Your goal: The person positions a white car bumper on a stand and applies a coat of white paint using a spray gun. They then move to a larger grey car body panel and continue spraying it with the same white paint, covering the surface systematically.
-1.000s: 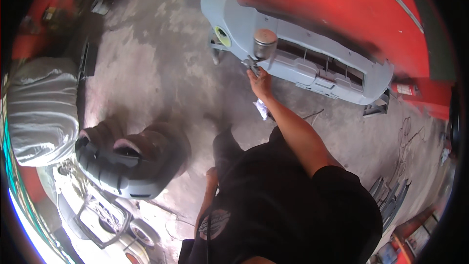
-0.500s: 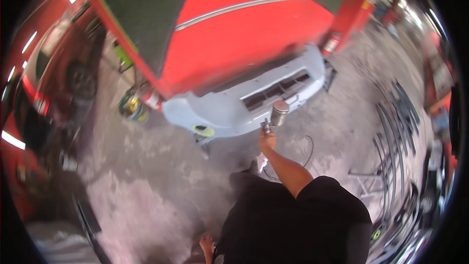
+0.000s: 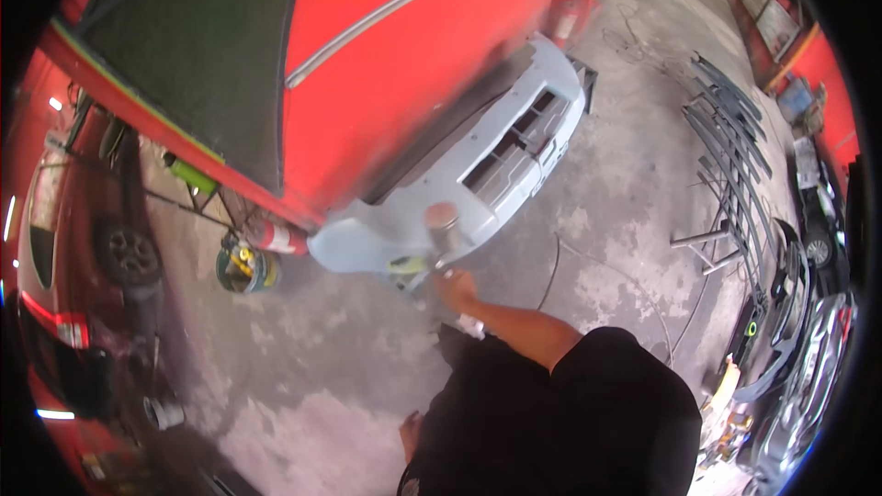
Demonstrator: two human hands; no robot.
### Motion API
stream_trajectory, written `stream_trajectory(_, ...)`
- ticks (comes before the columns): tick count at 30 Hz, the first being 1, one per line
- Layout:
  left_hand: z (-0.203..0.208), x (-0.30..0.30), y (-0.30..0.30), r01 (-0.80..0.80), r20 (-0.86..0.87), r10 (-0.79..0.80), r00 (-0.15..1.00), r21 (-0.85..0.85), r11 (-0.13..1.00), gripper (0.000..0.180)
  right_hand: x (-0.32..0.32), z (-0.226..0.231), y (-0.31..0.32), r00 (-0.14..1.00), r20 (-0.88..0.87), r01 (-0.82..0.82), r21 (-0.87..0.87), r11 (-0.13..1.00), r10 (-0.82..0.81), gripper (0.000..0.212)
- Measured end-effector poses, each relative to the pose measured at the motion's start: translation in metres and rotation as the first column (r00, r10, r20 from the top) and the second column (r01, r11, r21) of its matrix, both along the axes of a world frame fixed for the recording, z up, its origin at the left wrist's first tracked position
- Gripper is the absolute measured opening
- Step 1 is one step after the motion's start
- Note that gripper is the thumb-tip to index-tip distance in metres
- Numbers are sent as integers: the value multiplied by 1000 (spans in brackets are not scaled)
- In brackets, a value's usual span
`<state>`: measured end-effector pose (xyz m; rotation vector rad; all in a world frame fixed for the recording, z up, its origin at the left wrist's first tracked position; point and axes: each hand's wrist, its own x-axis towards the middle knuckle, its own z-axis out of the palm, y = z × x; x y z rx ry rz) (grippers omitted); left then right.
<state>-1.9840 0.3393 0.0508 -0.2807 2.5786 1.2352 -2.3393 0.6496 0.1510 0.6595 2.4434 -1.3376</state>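
My right hand (image 3: 455,290) is wrapped around a paint spray gun (image 3: 444,225), blurred by motion, with a round cup on top. The gun is held in front of the near left end of a pale grey-blue car bumper (image 3: 356,241). Whether it touches the bumper cannot be made out. The bumper has slotted openings in its middle and a yellow-green patch by its near corner, and it is propped along the red wall. Low beside my dark shirt, only part of my left hand (image 3: 410,434) shows; its fingers are mostly hidden.
Left of the bumper stand a bucket (image 3: 237,266) of odds and ends and a red fire extinguisher (image 3: 278,237). A dark red car (image 3: 124,211) is at the left. A hose (image 3: 554,271) lies on the floor. Dark trim strips (image 3: 730,119) rest on a stand at the right.
My right hand has carried the spray gun left along the bumper, from near its middle openings to its near left end. The whole view has turned, so the bumper now slants more.
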Motion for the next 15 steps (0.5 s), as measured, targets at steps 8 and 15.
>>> stream_trajectory(8,10,-59,-162,-32,443,106,890,-171,985,37,-14,46,-98,965,-187,-216,-176,960,183,45)
stream_trajectory(15,97,-177,-162,-110,302,67,951,126,986,43,7,-39,-70,948,-210,257,64,964,-238,41)
